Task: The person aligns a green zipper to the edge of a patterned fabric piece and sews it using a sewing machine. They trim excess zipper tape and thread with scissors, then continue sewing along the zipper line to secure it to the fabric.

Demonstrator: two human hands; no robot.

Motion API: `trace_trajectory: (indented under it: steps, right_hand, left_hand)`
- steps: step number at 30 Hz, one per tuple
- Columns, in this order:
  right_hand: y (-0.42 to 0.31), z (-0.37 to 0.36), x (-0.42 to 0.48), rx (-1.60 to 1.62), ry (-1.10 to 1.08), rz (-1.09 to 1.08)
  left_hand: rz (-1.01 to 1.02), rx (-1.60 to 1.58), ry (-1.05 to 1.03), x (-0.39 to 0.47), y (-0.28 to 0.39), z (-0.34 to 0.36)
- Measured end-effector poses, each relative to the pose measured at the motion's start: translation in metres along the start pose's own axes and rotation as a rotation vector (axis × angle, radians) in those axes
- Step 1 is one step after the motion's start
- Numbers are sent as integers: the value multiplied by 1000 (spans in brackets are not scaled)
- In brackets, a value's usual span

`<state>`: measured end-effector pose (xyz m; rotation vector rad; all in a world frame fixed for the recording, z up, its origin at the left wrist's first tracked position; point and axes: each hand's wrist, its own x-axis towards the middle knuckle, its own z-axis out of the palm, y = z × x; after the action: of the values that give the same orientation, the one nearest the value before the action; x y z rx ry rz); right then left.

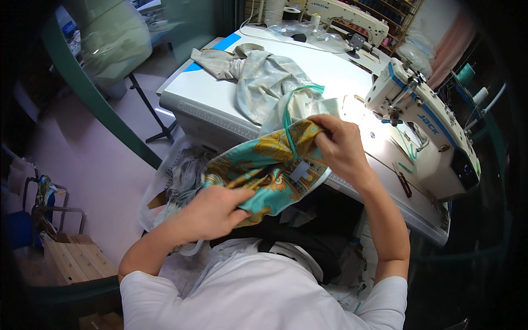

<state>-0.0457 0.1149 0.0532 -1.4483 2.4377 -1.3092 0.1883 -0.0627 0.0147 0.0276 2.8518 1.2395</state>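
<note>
Between my hands, over the front edge of the sewing table, is a turquoise and gold patterned fabric piece (268, 175) with a pale edge. My left hand (222, 208) grips its near left side, thumb and index finger on the cloth. With bent fingers my right hand (340, 142) pinches its upper right part. A narrow green strip (287, 119) loops over the fabric and onto a pale blue-grey garment (270, 78) lying on the table. To the right stands a Jack sewing machine (429, 119), its lamp lighting the bed.
Small scissors (402, 180) and green strip scraps (407, 166) lie beside the machine. A white plastic basket (146, 200) of grey cloth stands below the table's left front. Behind are a second machine (350, 16), clear plastic wrapping (297, 31) and thread cones. A black stand (163, 132) is at the left.
</note>
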Motion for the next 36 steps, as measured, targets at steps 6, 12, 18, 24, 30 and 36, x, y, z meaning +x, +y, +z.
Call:
trace_trajectory:
  steps: [6, 12, 18, 24, 30, 36]
  right_hand:
    - [-51, 20, -46, 156, -185, -157]
    - [-21, 11, -8, -82, -183, -383]
    - [61, 31, 113, -438, -59, 21]
    - [52, -113, 205, -176, 937, -407]
    - [-1, -112, 146, -617, 973, -445]
    - [81, -10, 34, -375, -8, 26]
  left_hand:
    - [-90, -1340, -186, 54, -38, 11]
    - [-225, -1108, 96, 83, -22, -11]
    - [-72, -344, 291, 133, -21, -140]
    - [533, -194, 547, 258, 97, -247]
    - [541, -544, 492, 263, 30, -200]
    - [-249, -250, 138, 192, -109, -121]
